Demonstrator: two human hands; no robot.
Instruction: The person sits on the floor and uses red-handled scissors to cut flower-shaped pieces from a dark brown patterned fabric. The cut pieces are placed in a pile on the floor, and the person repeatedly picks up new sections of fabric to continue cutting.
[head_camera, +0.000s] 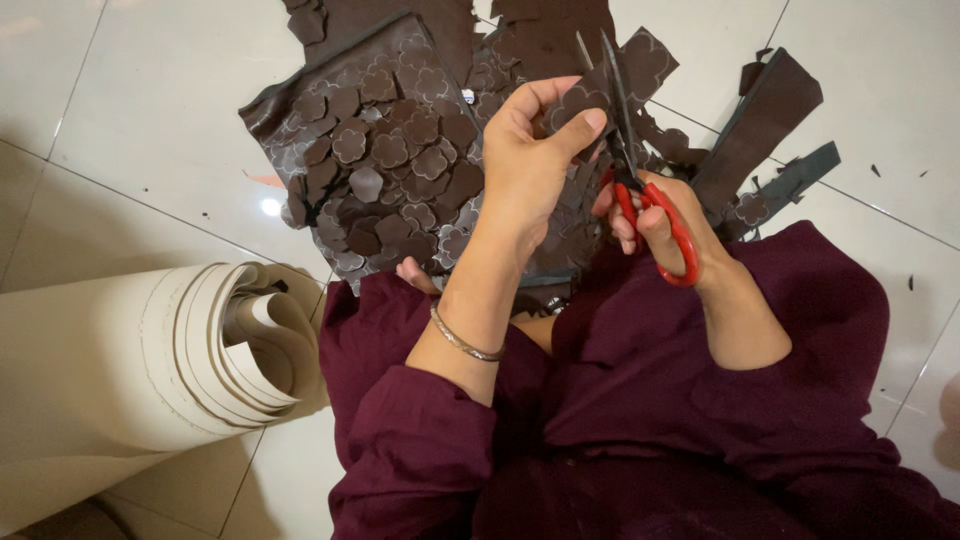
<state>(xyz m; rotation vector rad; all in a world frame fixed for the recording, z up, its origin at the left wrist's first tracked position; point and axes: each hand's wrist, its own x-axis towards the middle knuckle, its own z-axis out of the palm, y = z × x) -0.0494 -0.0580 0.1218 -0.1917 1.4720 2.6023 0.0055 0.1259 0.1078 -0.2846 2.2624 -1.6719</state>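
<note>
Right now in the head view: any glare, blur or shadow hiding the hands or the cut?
Head view: a small glare spot on the glossy floor tile, left of the brown flower cut-outs; left hand, right hand and red-handled scissors are sharp and evenly lit; only soft shadows; the dark brown strip shows little contrast.

Pale glossy floor tiles (160, 110) are lying open along the far-left edge and toward the far-right corner (890, 120), giving a hand free passage there. A heap of dark brown flower-shaped leather cut-outs (385, 170) is filling the middle far side, with long brown offcut strips (760, 120) trailing rightward. A big roll of cream sheet material (130, 370) is blocking the near-left corner.
</note>
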